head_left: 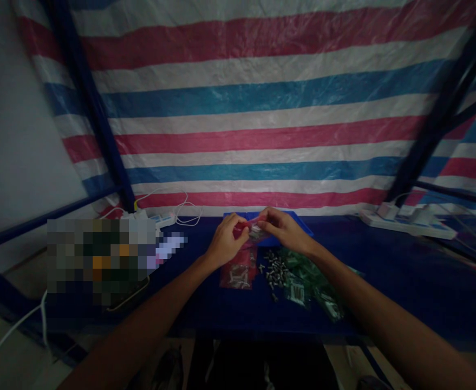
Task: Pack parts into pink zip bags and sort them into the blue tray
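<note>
My left hand (225, 239) and my right hand (283, 230) meet over the dark blue table (404, 271), both pinching a small clear bag with a red top (253, 227) between their fingers. Below them lies a red bag of small metal parts (240, 271). To its right sits a loose pile of small silver screws (275, 269), and beyond that several green bags (308, 279) holding similar parts. A flat blue tray (305, 223) shows behind my hands.
A white power strip (408, 221) with plugged adapters sits at the back right. White cables (181, 211) and another strip lie at the back left beside a blurred-out patch. A striped red, white and blue tarp (262, 108) hangs behind, framed by dark blue posts (95, 119).
</note>
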